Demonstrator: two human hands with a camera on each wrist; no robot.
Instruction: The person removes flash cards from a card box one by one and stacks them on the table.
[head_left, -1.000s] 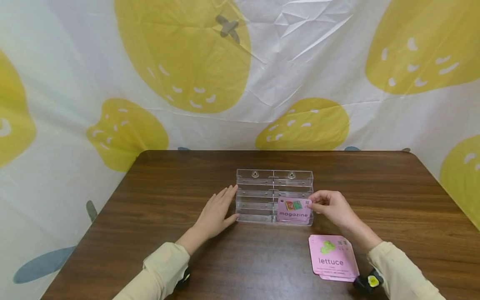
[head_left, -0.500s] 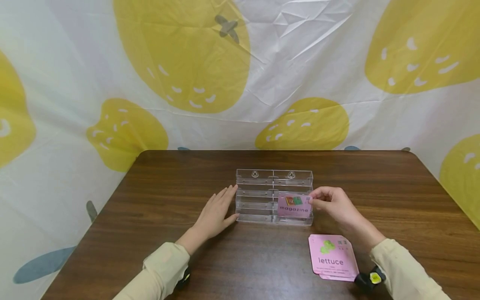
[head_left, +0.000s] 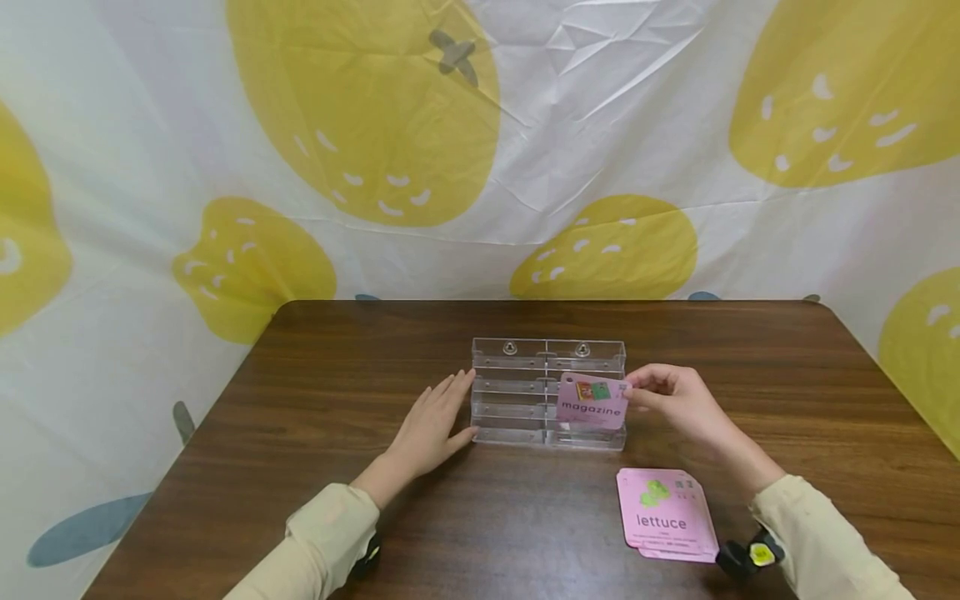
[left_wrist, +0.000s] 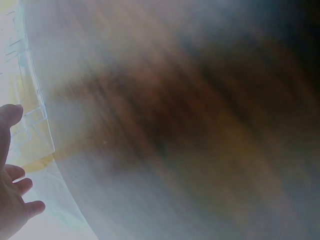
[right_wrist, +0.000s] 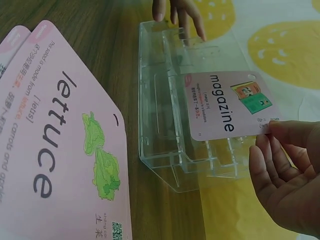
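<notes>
Between thumb and fingers, my right hand (head_left: pixel 675 400) pinches a pink flashcard (head_left: pixel 592 402) printed "magazine" by its right edge. The card stands in front of the right column of a clear plastic tiered rack (head_left: pixel 510 411); in the right wrist view the magazine card (right_wrist: pixel 227 105) is tilted over the rack's tiers (right_wrist: pixel 160 100). With straight fingers, my left hand (head_left: pixel 423 429) rests against the rack's left side. Nearer to me, below the right hand, lies a small stack of pink cards with a "lettuce" card (head_left: pixel 666 510) on top.
The brown wooden table (head_left: pixel 315 375) reaches back to a white curtain (head_left: pixel 450 258) with yellow fruit prints. Black wrist straps (head_left: pixel 742 560) are on both arms. The left wrist view is mostly blurred table.
The magazine card has risen from low in the rack's right column and shifted slightly right and back, with my right hand. My left hand and the lettuce stack have stayed put.
</notes>
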